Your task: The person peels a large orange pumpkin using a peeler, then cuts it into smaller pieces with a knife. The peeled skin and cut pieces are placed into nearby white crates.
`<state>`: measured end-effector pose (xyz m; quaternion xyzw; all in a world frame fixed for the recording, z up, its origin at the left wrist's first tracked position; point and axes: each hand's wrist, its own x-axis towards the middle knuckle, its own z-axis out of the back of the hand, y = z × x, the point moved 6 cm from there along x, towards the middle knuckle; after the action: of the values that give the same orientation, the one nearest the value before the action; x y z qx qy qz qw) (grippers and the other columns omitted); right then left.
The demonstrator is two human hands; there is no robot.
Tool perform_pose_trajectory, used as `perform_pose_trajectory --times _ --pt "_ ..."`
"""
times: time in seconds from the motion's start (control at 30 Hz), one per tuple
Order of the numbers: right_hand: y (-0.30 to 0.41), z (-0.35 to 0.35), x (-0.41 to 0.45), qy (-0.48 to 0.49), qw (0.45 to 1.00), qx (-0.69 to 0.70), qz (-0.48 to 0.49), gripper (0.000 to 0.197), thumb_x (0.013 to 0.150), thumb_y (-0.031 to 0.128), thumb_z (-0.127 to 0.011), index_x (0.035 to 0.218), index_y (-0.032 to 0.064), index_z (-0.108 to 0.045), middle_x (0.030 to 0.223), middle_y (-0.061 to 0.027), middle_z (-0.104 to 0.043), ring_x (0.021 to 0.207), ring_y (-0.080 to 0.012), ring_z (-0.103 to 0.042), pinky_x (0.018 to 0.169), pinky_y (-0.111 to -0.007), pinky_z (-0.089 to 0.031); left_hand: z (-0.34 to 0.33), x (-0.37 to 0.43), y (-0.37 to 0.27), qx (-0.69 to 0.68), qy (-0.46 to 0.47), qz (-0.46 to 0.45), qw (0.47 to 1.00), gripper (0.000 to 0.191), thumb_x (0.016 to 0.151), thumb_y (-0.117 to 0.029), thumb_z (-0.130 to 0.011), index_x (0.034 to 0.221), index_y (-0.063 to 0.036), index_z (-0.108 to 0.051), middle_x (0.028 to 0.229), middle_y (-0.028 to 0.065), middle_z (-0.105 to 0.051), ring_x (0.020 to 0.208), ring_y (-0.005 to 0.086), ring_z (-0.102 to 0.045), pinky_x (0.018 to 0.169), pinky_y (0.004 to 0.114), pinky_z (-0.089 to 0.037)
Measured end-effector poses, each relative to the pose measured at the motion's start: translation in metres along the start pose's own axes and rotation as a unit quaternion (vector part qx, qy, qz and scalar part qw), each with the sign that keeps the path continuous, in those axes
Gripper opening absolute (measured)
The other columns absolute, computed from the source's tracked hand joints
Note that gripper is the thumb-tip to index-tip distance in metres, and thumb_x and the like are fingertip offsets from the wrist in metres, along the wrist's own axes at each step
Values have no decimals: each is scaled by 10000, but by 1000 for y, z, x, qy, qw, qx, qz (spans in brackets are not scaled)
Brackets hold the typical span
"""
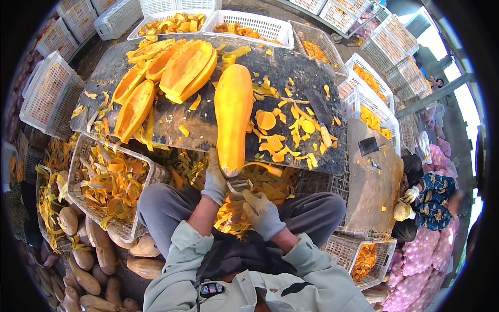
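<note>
A peeled, orange butternut-type squash (234, 113) lies lengthwise on the dark cutting board (195, 132), its near end over the board's edge. My gloved left hand (215, 181) holds that near end from the left. My gloved right hand (262, 214) is closed around the handle of a metal peeler (239, 186), just below the squash's end. Hollowed squash halves (187, 70) are piled at the board's upper left. A cleaver (319, 109) with a wooden handle lies at the right, among round slices (266, 120) and peel scraps.
A white crate of peelings (134, 230) stands at my left, above whole unpeeled squashes (105, 249). More peelings (230, 216) lie between my knees. Crates of cut squash (253, 19) line the board's far side. At the right, a co-worker (432, 199) sits beside another board (370, 187).
</note>
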<state>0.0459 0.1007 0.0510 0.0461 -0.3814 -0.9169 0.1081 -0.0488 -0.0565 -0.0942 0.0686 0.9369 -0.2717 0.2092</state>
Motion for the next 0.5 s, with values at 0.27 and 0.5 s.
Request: perform_pose_trajectory --times 0.27,0.5 --pt "44 74 169 -97 990 -78 66 421 1007 214 -588 1414 113 -623 1089 -337 -632 1001 -491 -670 860 -532 -547 -36 -25 2 14 -31 61 998 673 1031 -715 -494 1449 -195 -578 1330 70 -695 1106 280 -701 820 535 -613" --pt "44 54 234 -35 971 -235 -5 431 1020 271 -606 1417 105 -630 1294 -298 -622 1113 -455 -677 957 -500 -555 -50 -23 16 -15 -18 43 999 776 973 -768 -543 1475 -177 -536 1360 73 -673 1100 281 -695 778 521 -612"
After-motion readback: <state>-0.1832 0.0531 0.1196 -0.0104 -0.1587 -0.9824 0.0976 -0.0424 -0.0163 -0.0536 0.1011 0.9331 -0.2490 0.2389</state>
